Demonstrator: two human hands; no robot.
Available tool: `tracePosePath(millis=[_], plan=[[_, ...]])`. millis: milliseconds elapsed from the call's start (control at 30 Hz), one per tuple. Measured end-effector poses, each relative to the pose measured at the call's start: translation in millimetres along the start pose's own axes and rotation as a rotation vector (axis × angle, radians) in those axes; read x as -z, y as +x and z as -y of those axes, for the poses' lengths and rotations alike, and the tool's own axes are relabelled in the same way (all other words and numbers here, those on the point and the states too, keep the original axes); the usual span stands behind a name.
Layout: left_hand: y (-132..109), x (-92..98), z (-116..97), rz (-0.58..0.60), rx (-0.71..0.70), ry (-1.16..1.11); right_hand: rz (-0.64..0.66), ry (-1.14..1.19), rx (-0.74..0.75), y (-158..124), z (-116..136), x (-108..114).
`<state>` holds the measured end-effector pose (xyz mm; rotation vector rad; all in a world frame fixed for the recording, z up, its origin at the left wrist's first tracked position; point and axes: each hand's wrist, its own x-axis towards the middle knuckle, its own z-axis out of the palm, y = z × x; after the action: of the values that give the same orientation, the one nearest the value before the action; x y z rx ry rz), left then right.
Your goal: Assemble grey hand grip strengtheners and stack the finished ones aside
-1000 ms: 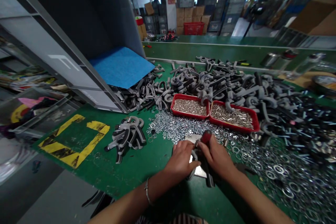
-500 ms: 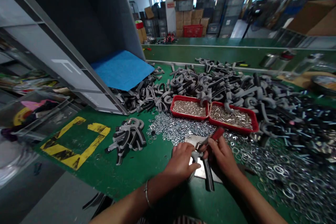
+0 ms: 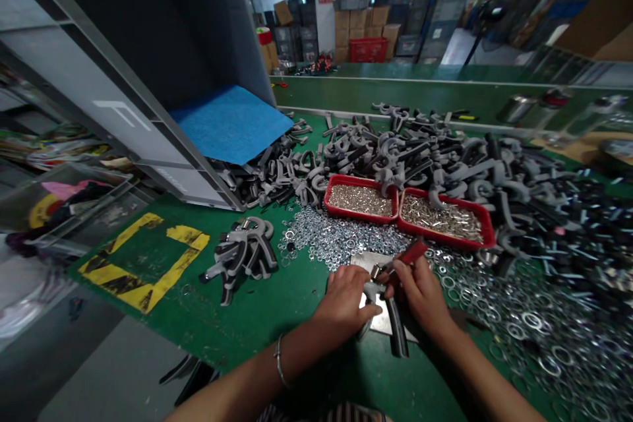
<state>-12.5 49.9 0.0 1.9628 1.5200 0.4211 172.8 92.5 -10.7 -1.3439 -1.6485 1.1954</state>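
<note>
My left hand (image 3: 346, 297) is closed on a grey handle part with a black grip (image 3: 397, 330), its fingers around the grey end. In my right hand (image 3: 420, 290) is a red-handled tool (image 3: 414, 250), held at a slant; its tip is hidden by the fingers. A small metal cylinder (image 3: 376, 271) shows between the two hands, at the grey end of the part. Under the hands lies a flat metal plate (image 3: 364, 260) on the green table (image 3: 291, 330).
Two red trays (image 3: 341, 212) of small metal pieces stand beyond the hands. Loose washers (image 3: 529, 320) spread to the right, with more nearer the trays. A big heap of grey handle parts (image 3: 386, 145) lies behind. Left are a smaller pile (image 3: 242, 250) and a grey bin (image 3: 198, 178).
The camera view has shifted slightly. Both hands keep nearly the same pose over the plate, the handle part and red-handled tool still in them.
</note>
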Motion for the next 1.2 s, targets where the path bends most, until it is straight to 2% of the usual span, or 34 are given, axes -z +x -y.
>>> tracePosePath(millis=[167,267,400,667,767,867,933,1033,1100,1200], plan=[[-0.1,-1.0,-0.1,-0.007,0.011,-0.004,0.025,-0.328,0.105,-3.4,-3.4,0.8],[-0.3,-2.5,0.3,-0.011,0.015,0.011,0.135,-0.465,0.181,0.2,1.5,1.1],[0.4,-2.4,-0.9,-0.010,0.047,0.048,0.198,-0.409,0.243,9.7,8.0,-0.2],[1.8,3.0,-6.2,0.027,0.058,0.062,0.055,-0.311,0.284,7.4,-16.7,-17.2],[3.0,3.5,-5.4,0.029,0.044,0.058,0.074,-0.298,0.295,-6.6,-23.0,-3.9],[5.8,6.2,-2.0,0.009,0.018,0.069,0.203,-0.289,0.299,-26.0,-25.4,25.3],[7.2,8.0,0.7,0.027,-0.015,0.064,0.194,-0.208,0.219,-37.0,-24.0,43.1],[4.8,5.1,3.9,0.033,-0.048,0.035,-0.011,0.119,0.030,-44.8,-18.5,51.6],[0.1,-1.9,5.0,-0.054,-0.053,0.024,-0.087,0.322,-0.043,-43.9,-15.2,44.6],[-7.7,-16.9,4.3,-0.225,-0.085,0.038,-0.060,0.441,-0.108,-37.0,-12.5,25.9]])
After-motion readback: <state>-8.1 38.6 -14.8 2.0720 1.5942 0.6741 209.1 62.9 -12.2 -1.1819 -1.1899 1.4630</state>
